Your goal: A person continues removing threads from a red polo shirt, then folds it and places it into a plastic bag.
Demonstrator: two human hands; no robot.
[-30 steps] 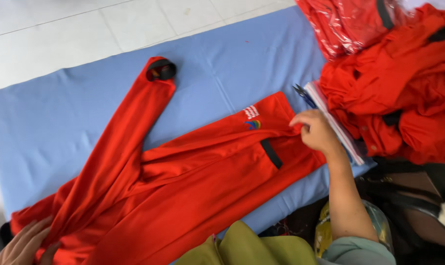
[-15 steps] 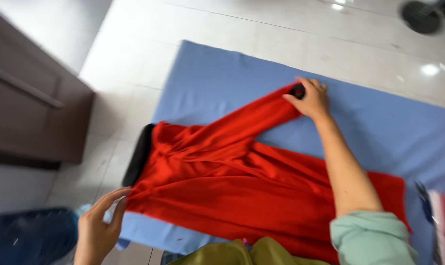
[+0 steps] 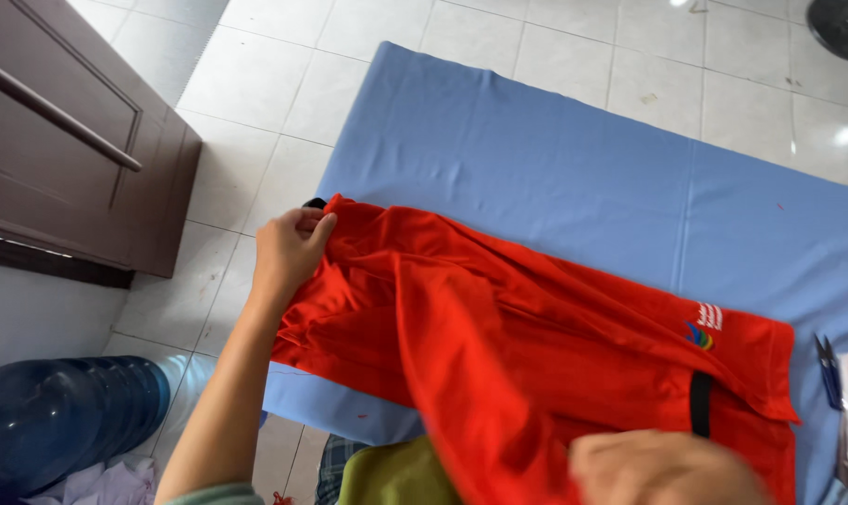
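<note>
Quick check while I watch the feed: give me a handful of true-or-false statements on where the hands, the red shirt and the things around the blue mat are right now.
1. The left hand grips an edge of the red shirt. True.
2. The shirt lies on a green mat. False: the mat is blue.
3. The right hand is at the bottom of the view, on the shirt. True, though it is blurred.
4. A blue water bottle lies on the floor at lower left. True.
5. The floor is wooden planks. False: the floor is pale tiles.
6. The shirt is folded into a neat square. False: it lies spread and rumpled.
</note>
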